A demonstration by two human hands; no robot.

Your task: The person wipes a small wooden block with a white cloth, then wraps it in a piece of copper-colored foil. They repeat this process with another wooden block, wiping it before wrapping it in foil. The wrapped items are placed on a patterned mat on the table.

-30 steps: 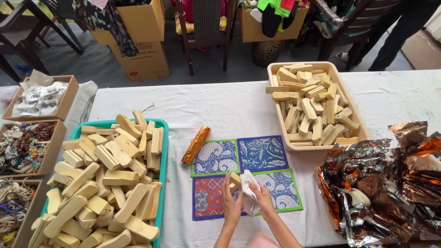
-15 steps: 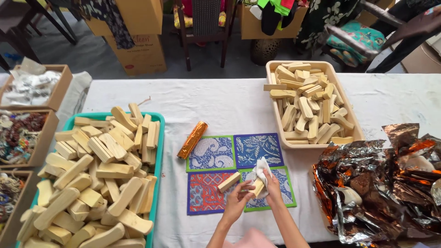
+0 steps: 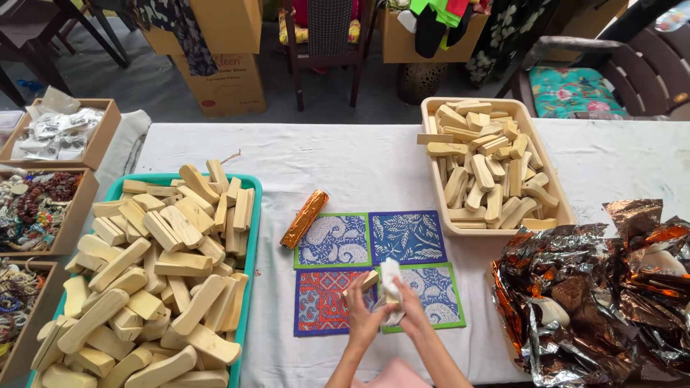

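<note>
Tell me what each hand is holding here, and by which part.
The left hand grips a small wooden block by its lower end. The right hand holds a white cloth bunched against the block; the exact hold is hidden.

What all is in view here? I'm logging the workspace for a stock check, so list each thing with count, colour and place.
wooden block: one, pale, in left hand
white cloth: one, in right hand
patterned mats: four, blue and red, table centre
foil-wrapped roll: one, copper, left of mats
teal tray: one, heaped with pale blocks, table left
beige tray: one, holding pale blocks, table right
foil sheets: crumpled pile, copper-silver, far right
cardboard boxes: three, holding small items, left edge
left hand: holds block
right hand: holds cloth
</note>
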